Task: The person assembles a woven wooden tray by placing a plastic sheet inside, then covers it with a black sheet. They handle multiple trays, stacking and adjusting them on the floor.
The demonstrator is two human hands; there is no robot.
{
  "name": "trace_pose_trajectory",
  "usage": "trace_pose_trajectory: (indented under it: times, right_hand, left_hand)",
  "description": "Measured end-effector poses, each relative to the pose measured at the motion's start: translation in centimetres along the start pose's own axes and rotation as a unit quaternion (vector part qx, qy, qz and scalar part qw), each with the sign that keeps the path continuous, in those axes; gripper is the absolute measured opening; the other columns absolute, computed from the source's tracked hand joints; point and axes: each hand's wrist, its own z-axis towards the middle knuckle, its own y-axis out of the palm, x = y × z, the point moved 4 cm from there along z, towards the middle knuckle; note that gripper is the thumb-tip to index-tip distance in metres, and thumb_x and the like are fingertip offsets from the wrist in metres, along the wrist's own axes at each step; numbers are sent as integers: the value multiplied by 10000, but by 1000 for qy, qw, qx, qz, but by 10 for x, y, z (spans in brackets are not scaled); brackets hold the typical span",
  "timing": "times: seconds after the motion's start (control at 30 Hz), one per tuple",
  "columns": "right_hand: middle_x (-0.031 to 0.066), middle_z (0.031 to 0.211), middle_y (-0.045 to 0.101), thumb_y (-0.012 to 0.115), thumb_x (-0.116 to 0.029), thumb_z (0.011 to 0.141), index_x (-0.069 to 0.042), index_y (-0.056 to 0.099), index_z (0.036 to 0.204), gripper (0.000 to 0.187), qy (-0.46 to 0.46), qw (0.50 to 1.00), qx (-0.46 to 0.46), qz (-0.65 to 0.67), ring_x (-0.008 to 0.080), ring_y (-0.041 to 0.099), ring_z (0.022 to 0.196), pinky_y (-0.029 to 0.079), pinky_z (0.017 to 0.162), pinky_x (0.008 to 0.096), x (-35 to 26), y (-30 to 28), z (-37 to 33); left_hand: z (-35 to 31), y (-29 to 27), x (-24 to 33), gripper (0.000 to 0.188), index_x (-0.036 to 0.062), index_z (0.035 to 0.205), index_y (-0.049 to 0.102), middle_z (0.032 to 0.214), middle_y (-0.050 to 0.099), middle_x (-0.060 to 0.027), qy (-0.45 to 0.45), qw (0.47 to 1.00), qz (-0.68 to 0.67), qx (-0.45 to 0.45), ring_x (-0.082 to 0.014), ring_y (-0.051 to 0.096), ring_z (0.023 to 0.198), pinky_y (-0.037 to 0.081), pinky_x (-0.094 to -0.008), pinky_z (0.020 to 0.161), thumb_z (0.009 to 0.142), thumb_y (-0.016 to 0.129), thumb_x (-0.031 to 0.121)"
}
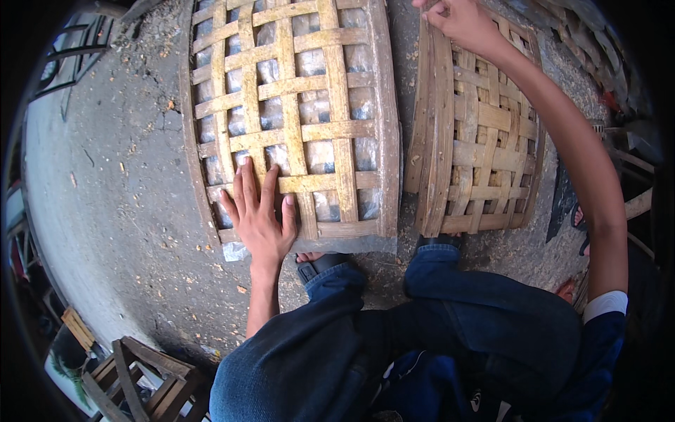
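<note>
My left hand [261,219] lies flat with its fingers spread on a large woven bamboo rack [285,123]. Through its open lattice shows a silvery, crumpled sheet with dark patches, and some of that sheet sticks out past the near edge. At the far end of a second stack of woven bamboo racks [485,144], to the right, is my right hand [460,27]. Its fingers are curled together near the stack's far left corner, and what they hold, if anything, cannot be made out at the picture's edge.
Both racks rest on rough concrete ground [133,155] strewn with crumbs. A wooden crate-like frame [144,380] stands at the lower left, and a metal frame [77,53] at the upper left. More woven pieces [598,49] lean at the upper right. My feet are close to the racks' near edges.
</note>
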Motion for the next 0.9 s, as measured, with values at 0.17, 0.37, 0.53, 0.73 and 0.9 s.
trace_pose_trajectory:
  times: [0.17,0.37,0.53,0.73,0.9]
  right_hand:
    - [159,1545,469,663,-120,906,-102,529,1417,528,-190,962,17,-193,296,461,1389,399,1167,501,-56,60,-46]
    - [25,1669,333,714,-105,871,-225,413,1560,762,-365,832,-295,-295,211,235,1566,147,1312,541,-87,83,-92]
    - [21,1646,379,692,-22,864,-315,492,1503,731,-440,828,-230,-261,213,290,1547,195,1309,515,-43,70,-48]
    - [271,1448,540,609,-120,877,-8,423,1500,660,-151,945,-163,-241,439,637,1170,503,1054,506,-15,9,32]
    - [230,1511,488,668,-204,903,-47,458,1495,647,-138,956,-133,-224,405,508,1340,416,1159,485,-22,5,18]
  left_hand:
    - [1,0,1,508,172,1443,590,1630,389,-158,2,1000,-5,-1,-351,327,1517,79,-557,1252,1041,448,449]
    - [-4,1,-1,499,166,1440,593,1626,392,-165,0,1000,-2,5,-353,332,1513,87,-559,1251,1040,448,427]
    - [4,-1,7,508,169,1462,563,1637,369,-168,4,1000,-5,2,-359,317,1520,93,-586,1244,1031,451,413]
    - [10,4,6,525,172,1447,563,1641,358,-168,3,1000,-3,9,-357,309,1523,87,-602,1241,1016,467,456]
    - [6,1,2,554,148,1360,640,1616,386,-198,-11,999,-33,4,-366,355,1491,44,-584,1249,939,595,506]
